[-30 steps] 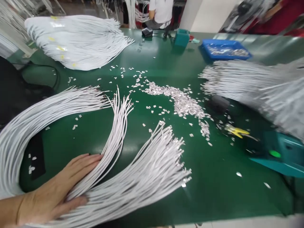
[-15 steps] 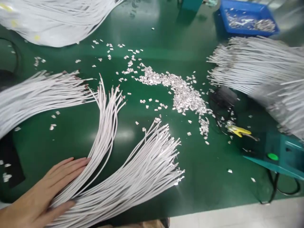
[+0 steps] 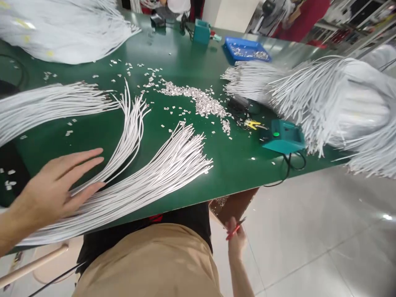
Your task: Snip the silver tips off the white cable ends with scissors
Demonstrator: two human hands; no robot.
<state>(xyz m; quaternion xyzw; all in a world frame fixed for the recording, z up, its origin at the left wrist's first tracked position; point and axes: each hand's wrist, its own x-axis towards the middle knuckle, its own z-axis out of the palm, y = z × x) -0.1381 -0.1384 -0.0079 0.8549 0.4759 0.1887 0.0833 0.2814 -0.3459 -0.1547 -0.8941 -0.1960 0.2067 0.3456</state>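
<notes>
Two wire bundles, side by side: the wide bundle (image 3: pixel 176 165) as landmark, the narrow bundle (image 3: pixel 131 132) curving away just beyond it, perhaps spread apart for easier sorting by eye. Over the rear of both, a left hand (image 3: pixel 52 185), loosely open, fingers spread, closed on nothing, seemingly placed for light steadying; thumb contact impossible to tell. Right of the wide bundle, below the tabletop (image 3: pixel 241 177) edge, a right hand (image 3: pixel 237 244) curled around a red tool (image 3: pixel 235 231), probably low for clearance from the strands. Beyond the wide bundle, loose metal bits (image 3: pixel 206 101), small, flat and shiny. Thin, white, smooth-looking wires with fanned ends, on glossy green.
</notes>
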